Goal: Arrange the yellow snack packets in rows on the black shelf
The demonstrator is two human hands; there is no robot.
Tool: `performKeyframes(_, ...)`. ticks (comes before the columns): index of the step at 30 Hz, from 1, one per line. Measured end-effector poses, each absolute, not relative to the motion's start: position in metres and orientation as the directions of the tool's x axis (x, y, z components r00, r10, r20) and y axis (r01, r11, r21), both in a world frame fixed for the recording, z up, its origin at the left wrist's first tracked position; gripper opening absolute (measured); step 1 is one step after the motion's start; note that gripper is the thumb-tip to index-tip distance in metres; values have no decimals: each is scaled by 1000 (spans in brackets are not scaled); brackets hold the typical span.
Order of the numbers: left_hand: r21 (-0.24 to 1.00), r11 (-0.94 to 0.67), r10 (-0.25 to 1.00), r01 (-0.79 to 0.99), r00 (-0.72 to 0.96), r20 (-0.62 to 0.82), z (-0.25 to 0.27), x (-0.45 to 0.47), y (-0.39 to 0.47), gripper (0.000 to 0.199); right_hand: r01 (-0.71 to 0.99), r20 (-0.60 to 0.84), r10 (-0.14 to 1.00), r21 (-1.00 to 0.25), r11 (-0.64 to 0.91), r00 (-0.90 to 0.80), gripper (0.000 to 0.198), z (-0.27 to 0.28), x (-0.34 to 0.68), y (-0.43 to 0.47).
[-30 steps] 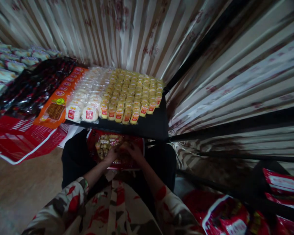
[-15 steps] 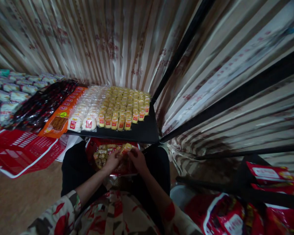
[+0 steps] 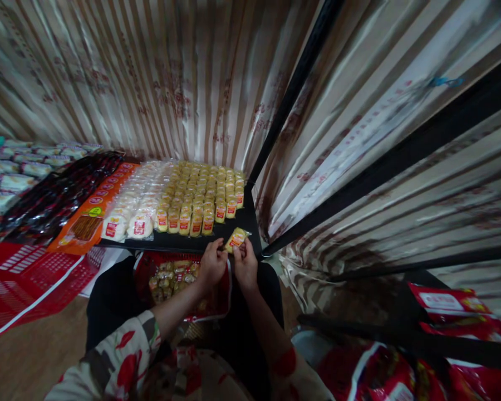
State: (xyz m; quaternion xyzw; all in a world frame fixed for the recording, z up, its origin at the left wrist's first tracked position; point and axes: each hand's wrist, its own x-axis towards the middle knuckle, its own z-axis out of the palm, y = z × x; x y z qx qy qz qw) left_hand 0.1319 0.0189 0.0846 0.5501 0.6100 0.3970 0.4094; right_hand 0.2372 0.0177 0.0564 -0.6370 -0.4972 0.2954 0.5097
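Between my two hands is a small yellow wrapped cake [image 3: 236, 239] with a red and white label, just above the shelf's front edge. My right hand [image 3: 246, 266] grips its right side, thumb on the label. The fingertips of my left hand [image 3: 212, 263] pinch its lower left corner. Close rows of the same wrapped cakes [image 3: 196, 206] stand on the black shelf [image 3: 171, 241], labels facing me. Below my hands, a red basket [image 3: 230, 289] on my lap holds more small wrapped pieces [image 3: 173, 278], partly hidden by my left forearm.
Left of the cakes lie white wrapped buns [image 3: 140, 220], an orange packet [image 3: 81, 228], dark shiny packets [image 3: 54, 200] and white packets [image 3: 33, 169]. A second red basket [image 3: 37, 284] is at lower left. Black frame bars [image 3: 300, 83] cross a striped curtain [image 3: 150, 67]. Red bags [image 3: 384, 367] sit at lower right.
Both hands have risen from over the basket, forward and to the right, carrying the wrapped cake to the shelf's front edge. The basket's contents show more now.
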Motion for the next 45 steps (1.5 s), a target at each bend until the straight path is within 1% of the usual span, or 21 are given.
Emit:
performKeyframes(2,936,-3,1000,352,-28,14,91,141,27,35,392,180,912,-920,23,369,52,56,244,35)
performKeyframes(5,937,-37,999,347,3,39,99,155,40,35,460,223,886,-888,12,407,52,53,252,62)
performKeyframes(7,937,-19,1000,350,-2,21,102,163,51,37,507,255,869,-862,6,423,50,51,257,79)
performKeyframes(11,948,24,998,317,47,-41,101,177,74,43,596,317,852,-803,8,416,49,48,266,108)
performKeyframes(16,963,101,991,251,55,-119,93,192,96,45,667,318,852,-743,-48,415,54,46,274,136)
performKeyframes(23,973,63,993,224,83,-84,88,200,111,46,671,280,888,-740,-43,365,49,44,279,164)
performKeyframes(29,967,93,991,239,74,-114,87,195,113,46,601,318,909,-793,99,270,49,44,279,171)
performKeyframes(32,972,96,991,215,71,-114,86,192,113,44,598,313,901,-798,77,302,51,42,277,167)
performKeyframes(36,980,95,992,174,66,-108,82,191,113,41,652,336,878,-758,37,340,51,42,274,159)
performKeyframes(42,991,48,996,123,65,-56,70,191,114,40,666,318,903,-744,49,288,47,46,268,154)
performKeyframes(45,993,68,996,101,56,-74,68,190,116,40,665,336,902,-743,77,271,45,46,268,155)
